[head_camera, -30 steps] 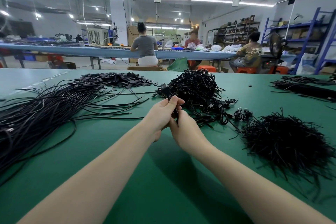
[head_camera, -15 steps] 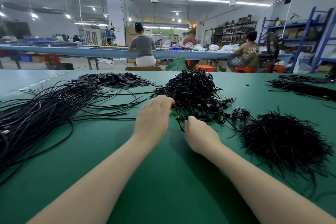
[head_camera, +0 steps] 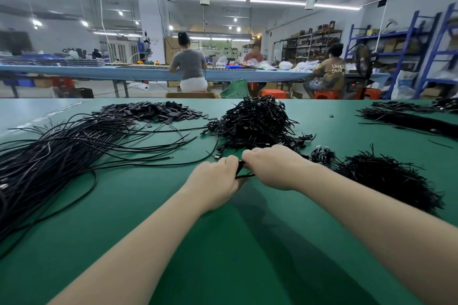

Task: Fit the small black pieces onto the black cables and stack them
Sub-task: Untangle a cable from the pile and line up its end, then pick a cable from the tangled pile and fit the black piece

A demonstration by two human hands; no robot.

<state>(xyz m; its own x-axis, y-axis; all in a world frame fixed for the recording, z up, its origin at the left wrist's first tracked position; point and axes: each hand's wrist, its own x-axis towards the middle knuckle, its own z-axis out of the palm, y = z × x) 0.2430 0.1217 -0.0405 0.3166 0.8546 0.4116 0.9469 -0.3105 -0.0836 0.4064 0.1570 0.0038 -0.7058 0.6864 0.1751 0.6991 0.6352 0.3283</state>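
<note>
My left hand (head_camera: 213,181) and my right hand (head_camera: 273,168) meet just above the green table (head_camera: 173,218), knuckles up. Both grip one thin black cable (head_camera: 244,176), and a short loop of it shows between them. The fingertips and whatever small piece they hold are hidden. Beyond the hands lies a tangled heap of coiled black cables (head_camera: 255,124). A flat pile of small black pieces (head_camera: 153,111) sits at the back left.
A big sheaf of long loose black cables (head_camera: 49,153) covers the left side. A bristly heap of short black pieces (head_camera: 386,176) lies to the right, another cable bundle (head_camera: 409,119) at the far right. People sit at a blue bench behind.
The hands dropped from chest height to the table near the coiled heap, parted, then came together again nearer me, gripping a cable between them.
</note>
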